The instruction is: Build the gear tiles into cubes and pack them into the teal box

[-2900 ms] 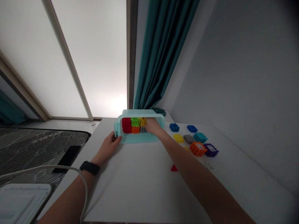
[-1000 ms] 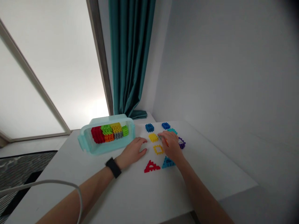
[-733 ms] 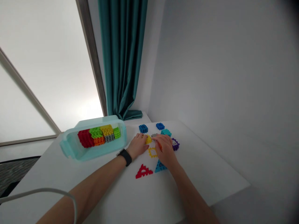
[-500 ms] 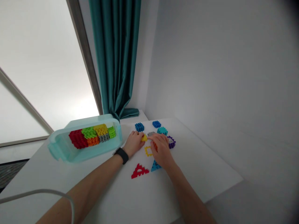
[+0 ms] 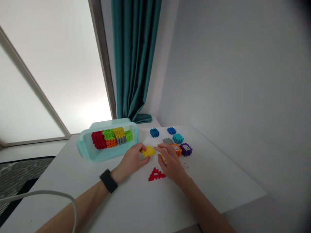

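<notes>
My left hand (image 5: 133,159), wearing a black watch on the wrist, grips a yellow toothed block (image 5: 148,151) between thumb and fingers, low over the table. Close by on the right, my right hand (image 5: 171,161) has its thumb and fingers apart, curved toward that block without visibly touching it. Part of another yellow piece (image 5: 163,157) shows between the right thumb and fingers; most of it is hidden, and contact is unclear. A red toothed triangle (image 5: 156,174) lies flat just in front of the hands. Right of the right hand is a small white grid-marked piece (image 5: 186,166).
A pale aqua bin (image 5: 85,152) at left holds red, green, orange, yellow and grey blocks. Behind my hands are blue blocks (image 5: 154,132), a turquoise one (image 5: 178,138), a grey one (image 5: 167,140), an orange one (image 5: 178,149) and a purple one (image 5: 186,149). A wall borders the right.
The view has turned left. My left hand has come back toward me with the yellow block, showing more of it. The blue triangle is now out of sight; the white grid-marked piece has come into sight.
</notes>
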`<action>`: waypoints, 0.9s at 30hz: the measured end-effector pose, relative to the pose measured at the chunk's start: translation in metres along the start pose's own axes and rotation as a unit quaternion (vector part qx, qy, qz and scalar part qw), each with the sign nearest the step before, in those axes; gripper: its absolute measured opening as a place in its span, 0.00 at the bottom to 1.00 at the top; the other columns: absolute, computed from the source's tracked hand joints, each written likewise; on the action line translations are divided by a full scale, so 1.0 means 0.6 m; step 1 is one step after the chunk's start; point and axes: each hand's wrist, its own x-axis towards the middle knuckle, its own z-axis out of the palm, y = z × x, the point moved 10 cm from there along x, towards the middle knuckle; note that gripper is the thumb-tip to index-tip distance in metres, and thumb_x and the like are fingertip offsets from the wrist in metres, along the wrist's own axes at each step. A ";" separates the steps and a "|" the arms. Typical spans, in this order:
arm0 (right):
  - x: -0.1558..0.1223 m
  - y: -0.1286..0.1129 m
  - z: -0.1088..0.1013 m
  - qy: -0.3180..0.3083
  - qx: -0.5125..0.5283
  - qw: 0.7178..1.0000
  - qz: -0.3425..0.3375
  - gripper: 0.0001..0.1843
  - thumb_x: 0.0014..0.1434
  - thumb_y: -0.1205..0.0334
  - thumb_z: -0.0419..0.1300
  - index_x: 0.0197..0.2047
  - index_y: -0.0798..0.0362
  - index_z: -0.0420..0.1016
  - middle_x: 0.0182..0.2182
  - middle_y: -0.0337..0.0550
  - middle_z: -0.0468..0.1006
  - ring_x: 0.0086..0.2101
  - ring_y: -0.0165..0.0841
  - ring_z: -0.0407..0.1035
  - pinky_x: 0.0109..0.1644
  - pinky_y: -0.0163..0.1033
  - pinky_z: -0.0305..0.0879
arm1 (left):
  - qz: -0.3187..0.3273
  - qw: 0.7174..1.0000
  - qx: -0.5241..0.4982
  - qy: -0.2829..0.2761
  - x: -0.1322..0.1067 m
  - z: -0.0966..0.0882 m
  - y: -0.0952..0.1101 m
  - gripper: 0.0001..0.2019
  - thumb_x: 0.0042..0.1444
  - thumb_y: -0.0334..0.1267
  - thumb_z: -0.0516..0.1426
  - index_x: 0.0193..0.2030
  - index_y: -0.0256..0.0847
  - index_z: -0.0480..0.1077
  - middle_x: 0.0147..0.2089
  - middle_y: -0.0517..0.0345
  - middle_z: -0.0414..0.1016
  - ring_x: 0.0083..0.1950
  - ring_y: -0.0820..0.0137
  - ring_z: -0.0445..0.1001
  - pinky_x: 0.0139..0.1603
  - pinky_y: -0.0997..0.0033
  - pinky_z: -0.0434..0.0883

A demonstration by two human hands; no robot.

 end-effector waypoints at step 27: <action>0.093 -0.138 0.164 -0.065 0.174 0.983 -0.010 0.07 0.63 0.67 0.55 0.42 0.50 0.73 0.35 0.44 0.75 0.35 0.35 0.73 0.40 0.39 0.72 | 0.008 0.993 -0.025 0.119 -0.120 -0.183 -0.063 0.09 0.63 0.42 0.56 0.45 0.42 0.71 0.45 0.50 0.74 0.49 0.61 0.72 0.50 0.60 0.71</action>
